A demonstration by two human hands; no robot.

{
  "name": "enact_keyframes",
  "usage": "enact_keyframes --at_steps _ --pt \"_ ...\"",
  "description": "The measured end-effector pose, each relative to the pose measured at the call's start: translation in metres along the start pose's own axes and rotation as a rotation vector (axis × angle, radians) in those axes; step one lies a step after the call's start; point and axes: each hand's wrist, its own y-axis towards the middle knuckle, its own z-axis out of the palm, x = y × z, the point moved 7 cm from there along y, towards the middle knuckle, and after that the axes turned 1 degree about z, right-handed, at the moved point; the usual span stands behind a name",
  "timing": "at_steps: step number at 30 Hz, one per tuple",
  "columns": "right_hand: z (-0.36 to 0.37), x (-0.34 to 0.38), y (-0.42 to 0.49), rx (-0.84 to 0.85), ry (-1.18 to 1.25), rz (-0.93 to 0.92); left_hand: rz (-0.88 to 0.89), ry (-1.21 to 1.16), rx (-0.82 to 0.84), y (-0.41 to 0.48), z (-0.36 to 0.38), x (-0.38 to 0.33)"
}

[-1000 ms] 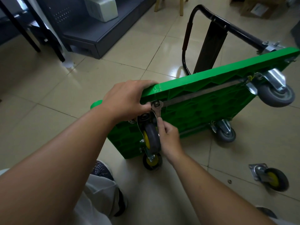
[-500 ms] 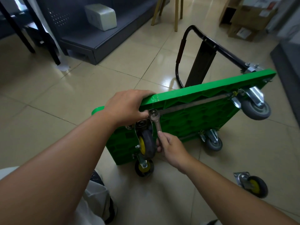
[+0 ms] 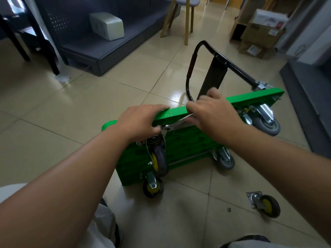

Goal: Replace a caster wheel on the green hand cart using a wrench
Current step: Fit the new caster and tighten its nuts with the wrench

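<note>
The tiled floor (image 3: pixel 53 111) carries the green hand cart (image 3: pixel 186 145), which is tipped up on one long edge with its underside facing the person. Its black push handle (image 3: pixel 202 49) is folded out behind the deck.

The left hand (image 3: pixel 141 120) grips the raised edge close to the near corner, fingers curled over the rim, steadying the deck. The right hand (image 3: pixel 213 111) is further along that same edge, its fingers wrapped round the shaft of the wrench (image 3: pixel 167 129), whose head sits at the mounting plate of the yellow-hubbed caster (image 3: pixel 157 160) under the upper near corner.

All four corners carry a wheel: a second yellow-hubbed caster (image 3: pixel 153 187) at the lower near corner and two grey casters (image 3: pixel 266 122) at the far end.

A loose caster (image 3: pixel 263 204) lies on the floor off the cart's lower edge, well apart from it, with a small nut (image 3: pixel 228 209) near it.

My reading: the swap is well advanced. One wheel is off and another sits in its place, with fastening under way. I can't tell whether the wrench is tightening or loosening. Left to do, I'd guess: the remaining fasteners, perhaps that stray nut, then righting the cart.
</note>
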Motion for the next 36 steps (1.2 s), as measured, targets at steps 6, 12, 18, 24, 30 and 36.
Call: enact_keyframes --at_steps 6,12,18,24,30,36 --pt "-0.015 0.012 0.026 0.022 -0.206 -0.194 -0.017 -0.011 0.003 0.001 0.001 0.003" --pt "-0.015 0.014 0.027 -0.020 -0.200 -0.138 -0.014 0.009 -0.002 0.002 0.001 0.003" --pt "-0.023 0.025 0.026 -0.073 -0.301 -0.166 0.002 0.010 0.000 0.001 0.002 0.001" --pt "0.001 0.001 0.026 0.036 -0.173 -0.103 0.001 0.016 0.020 0.001 0.003 0.001" --pt "0.052 -0.013 -0.013 -0.092 -0.095 0.083 0.005 0.026 0.015 0.000 0.003 0.001" --pt "0.099 0.004 -0.041 -0.113 0.164 0.352 0.000 0.022 0.003 0.000 0.005 0.002"
